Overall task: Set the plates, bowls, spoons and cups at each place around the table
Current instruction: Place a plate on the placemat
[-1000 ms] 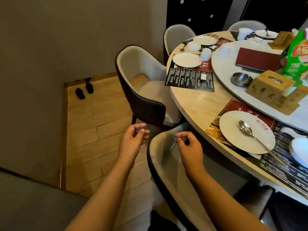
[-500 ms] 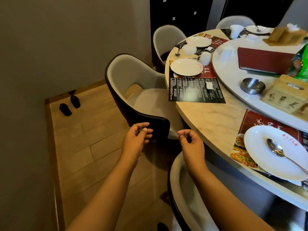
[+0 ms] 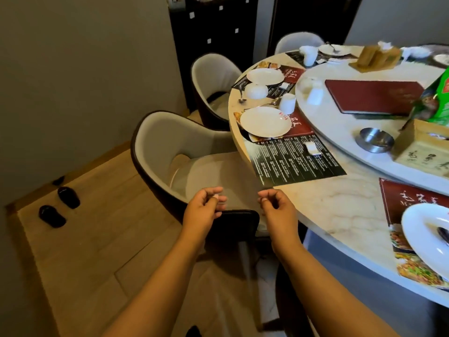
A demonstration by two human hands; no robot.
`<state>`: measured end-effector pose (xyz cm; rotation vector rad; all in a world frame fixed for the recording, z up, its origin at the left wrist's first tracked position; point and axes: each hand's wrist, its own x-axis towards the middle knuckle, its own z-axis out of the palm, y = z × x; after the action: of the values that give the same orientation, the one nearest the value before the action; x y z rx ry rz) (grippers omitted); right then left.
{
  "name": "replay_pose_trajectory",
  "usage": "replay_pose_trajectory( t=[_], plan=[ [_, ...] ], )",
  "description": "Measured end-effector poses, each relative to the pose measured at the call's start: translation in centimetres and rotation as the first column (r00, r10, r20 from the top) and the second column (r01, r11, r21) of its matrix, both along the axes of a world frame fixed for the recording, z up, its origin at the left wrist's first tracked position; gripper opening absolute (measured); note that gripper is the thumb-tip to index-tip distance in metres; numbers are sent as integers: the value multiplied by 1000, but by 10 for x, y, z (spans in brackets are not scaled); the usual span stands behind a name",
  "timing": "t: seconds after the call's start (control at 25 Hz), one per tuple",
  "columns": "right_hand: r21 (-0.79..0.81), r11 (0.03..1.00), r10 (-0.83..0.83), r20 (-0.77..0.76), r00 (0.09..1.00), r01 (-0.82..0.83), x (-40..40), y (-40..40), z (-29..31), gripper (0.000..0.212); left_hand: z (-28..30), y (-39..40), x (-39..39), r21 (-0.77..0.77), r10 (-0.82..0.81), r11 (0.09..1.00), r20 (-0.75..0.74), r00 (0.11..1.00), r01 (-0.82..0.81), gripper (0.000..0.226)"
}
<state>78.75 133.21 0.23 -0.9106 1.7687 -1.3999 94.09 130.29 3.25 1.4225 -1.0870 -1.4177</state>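
My left hand and my right hand hover side by side over the arm of a grey chair, both loosely curled and holding nothing. On the round table a white plate lies on a place mat, with a white cup behind it. Farther back stand an upturned bowl, a spoon and another plate. At the right edge a plate holds a spoon, mostly cut off.
A black menu mat lies bare on the table in front of the grey chair. The raised turntable carries a red menu book, a steel ashtray, a wooden box and a green packet. A second chair stands behind. Black slippers lie on the floor.
The view has swung left and forward along the table. The grey chair and the bare black mat now lie ahead of my hands; the plate with the spoon slid to the right edge.
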Motion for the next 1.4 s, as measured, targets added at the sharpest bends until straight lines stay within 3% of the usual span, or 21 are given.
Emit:
replay_pose_trajectory(
  t=[0.4,0.68,1.0,1.2,1.4],
  plan=[
    [28,977,-215,50,975,214,16,-93,-6,25,-14,-136,24,15,-188,982,-11,982,188,23],
    [30,928,-371,36,928,370,-40,-217,-15,23,-24,-279,-43,-13,-313,949,56,948,314,20],
    [258,800,-523,-144,840,542,-123,-337,-28,40,-44,-425,-134,140,-367,929,207,907,344,17],
    [272,827,-456,-187,870,492,-133,-341,-36,39,-49,-429,-148,116,-324,946,331,886,303,33],
    [297,755,-566,-155,810,585,-133,-336,-44,37,-56,-446,-161,58,-392,912,409,824,405,39]
  ],
)
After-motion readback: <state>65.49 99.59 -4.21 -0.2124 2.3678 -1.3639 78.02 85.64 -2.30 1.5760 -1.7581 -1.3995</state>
